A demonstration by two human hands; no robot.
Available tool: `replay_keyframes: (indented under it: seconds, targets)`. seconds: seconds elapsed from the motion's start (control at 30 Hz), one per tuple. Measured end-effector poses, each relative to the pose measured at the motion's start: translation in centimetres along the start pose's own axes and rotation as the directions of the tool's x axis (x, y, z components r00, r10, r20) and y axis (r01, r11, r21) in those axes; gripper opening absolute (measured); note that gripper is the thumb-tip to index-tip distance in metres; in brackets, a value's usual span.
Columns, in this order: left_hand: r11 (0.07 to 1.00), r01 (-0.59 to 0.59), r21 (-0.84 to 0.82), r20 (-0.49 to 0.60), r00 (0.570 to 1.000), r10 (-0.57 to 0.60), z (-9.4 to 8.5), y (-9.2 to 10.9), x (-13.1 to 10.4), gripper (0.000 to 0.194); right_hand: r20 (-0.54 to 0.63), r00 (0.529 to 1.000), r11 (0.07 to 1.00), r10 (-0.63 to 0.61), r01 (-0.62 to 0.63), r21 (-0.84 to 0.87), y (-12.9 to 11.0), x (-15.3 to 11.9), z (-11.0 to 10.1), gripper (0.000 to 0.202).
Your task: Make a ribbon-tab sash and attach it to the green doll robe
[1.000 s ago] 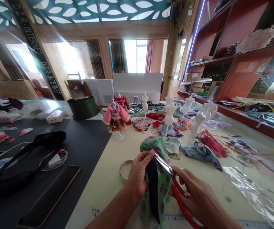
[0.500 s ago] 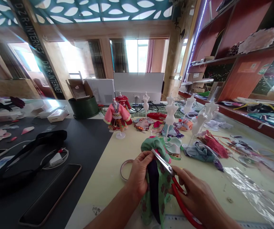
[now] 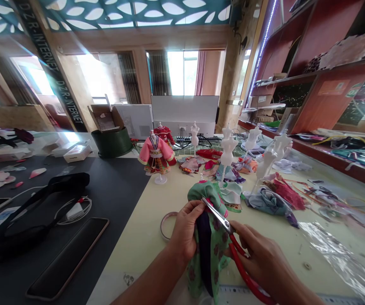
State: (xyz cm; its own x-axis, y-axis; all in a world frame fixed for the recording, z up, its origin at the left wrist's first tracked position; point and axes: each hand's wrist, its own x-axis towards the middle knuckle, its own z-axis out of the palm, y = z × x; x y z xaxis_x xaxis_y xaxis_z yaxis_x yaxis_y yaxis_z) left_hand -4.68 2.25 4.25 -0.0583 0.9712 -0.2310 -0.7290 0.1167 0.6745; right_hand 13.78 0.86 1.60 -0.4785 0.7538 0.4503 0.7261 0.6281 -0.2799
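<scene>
My left hand pinches the green patterned garment, which has a dark purple band hanging down its middle. Red-handled scissors are in my right hand, with fingers through the handles. Their blades look almost closed, and the tips touch the green cloth just beside my left fingertips. A roll of tape lies left of my left wrist. Behind the garment are a pale green cloth piece and a white mini mannequin.
A dressed doll form stands behind my hands. More white mannequins and cloth scraps are at the right, near clear plastic film. A phone and black strap lie on the dark mat. A ruler lies at the front.
</scene>
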Motion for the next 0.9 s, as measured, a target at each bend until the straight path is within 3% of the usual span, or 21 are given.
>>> replay_keyframes:
  seconds: [0.3,0.5,0.7,0.9]
  targets:
    - [1.0,0.011,0.001,0.003,1.0,-0.011,0.08,0.11,-0.07,0.03,-0.065,0.996,0.997,-0.061,0.058,-0.043,0.13,0.12,0.08,0.036]
    - [1.0,-0.008,0.026,0.004,1.0,0.007,0.22,0.29,-0.35,0.031,-0.184,0.971,0.976,-0.152,0.118,-0.185,0.5,-0.12,0.57,0.032]
    - [0.999,-0.033,0.035,0.016,0.999,0.033,0.34,0.47,-0.65,0.029,-0.233,0.949,0.949,-0.212,0.142,-0.282,0.54,-0.35,0.79,0.034]
    - [0.998,-0.037,0.052,-0.032,0.999,0.039,0.08,0.41,-0.35,0.03,-0.321,0.933,0.949,-0.162,0.058,-0.311,0.96,-0.47,-0.06,0.039]
